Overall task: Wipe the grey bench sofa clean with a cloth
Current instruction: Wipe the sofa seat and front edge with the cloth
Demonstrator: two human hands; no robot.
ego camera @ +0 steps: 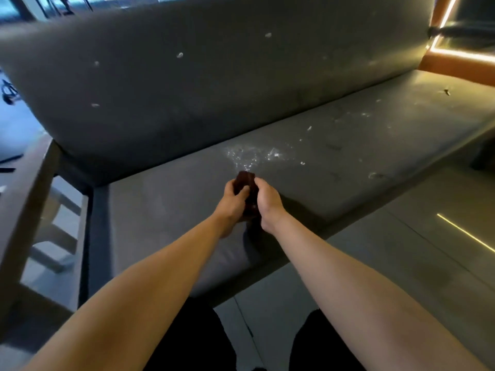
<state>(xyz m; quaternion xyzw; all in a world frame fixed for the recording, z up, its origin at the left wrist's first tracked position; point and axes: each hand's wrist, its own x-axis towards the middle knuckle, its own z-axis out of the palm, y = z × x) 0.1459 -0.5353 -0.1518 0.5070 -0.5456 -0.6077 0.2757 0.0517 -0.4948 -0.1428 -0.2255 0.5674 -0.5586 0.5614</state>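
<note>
While both bare arms reach straight out in front of the person, the left hand and the right hand meet over the seat of the long grey padded bench sofa. Both hands grip one small, dark brown, bunched-up cloth between them. The left hand's fingers and thumb curl round its left side. The right hand wraps round its right side. The cloth is low over the middle of the seat, but I cannot tell if it touches it. There are two hands and one cloth. Just past the cloth, a patch of many tiny white specks lies on the seat, and more white bits are spread farther to the right. On the tall grey backrest, at least four small white bits show. At the left stands one brown wooden armrest. At the bottom are two legs in black trousers, over a grey tiled floor with one thin yellow line of light.
</note>
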